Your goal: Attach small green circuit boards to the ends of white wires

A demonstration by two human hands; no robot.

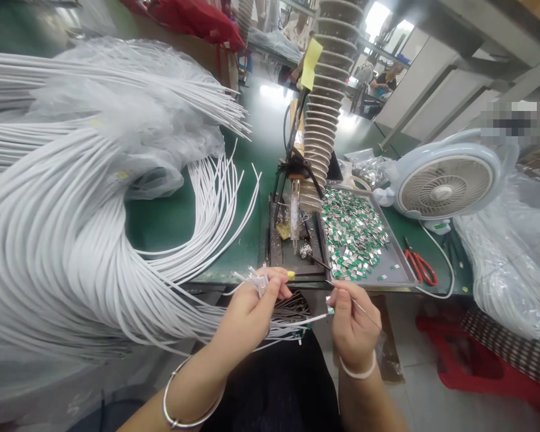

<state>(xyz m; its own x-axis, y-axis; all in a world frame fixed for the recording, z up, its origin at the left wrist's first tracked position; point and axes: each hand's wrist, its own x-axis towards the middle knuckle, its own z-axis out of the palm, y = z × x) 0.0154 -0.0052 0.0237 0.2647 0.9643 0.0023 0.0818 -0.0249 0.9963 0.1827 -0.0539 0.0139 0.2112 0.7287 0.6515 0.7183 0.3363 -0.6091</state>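
My left hand [252, 312] is closed around a bunch of white cables [256, 279], whose stripped ends stick up above the fingers. A yellow cover [291, 275] sits on one of its fingertips. To its right, my right hand [354, 324] pinches a thin pointed metal tool [364, 311], its tip toward the tray's near edge. Beside the right fingers is a small green-and-silver connector board [330, 309] at the end of a white cable [312, 320]; whether the fingers touch it I cannot tell. Above and between the hands, a soldering iron [295, 216] hangs tip down in a stand.
A grey tray [402, 270] holds many small connector boards [353, 234]. Red-handled pliers [420, 267] and a fan [445, 183] are to its right. A ribbed duct [326, 102] hangs behind the iron. Large white cable bundles [49, 240] cover the left side. Other people sit farther back.
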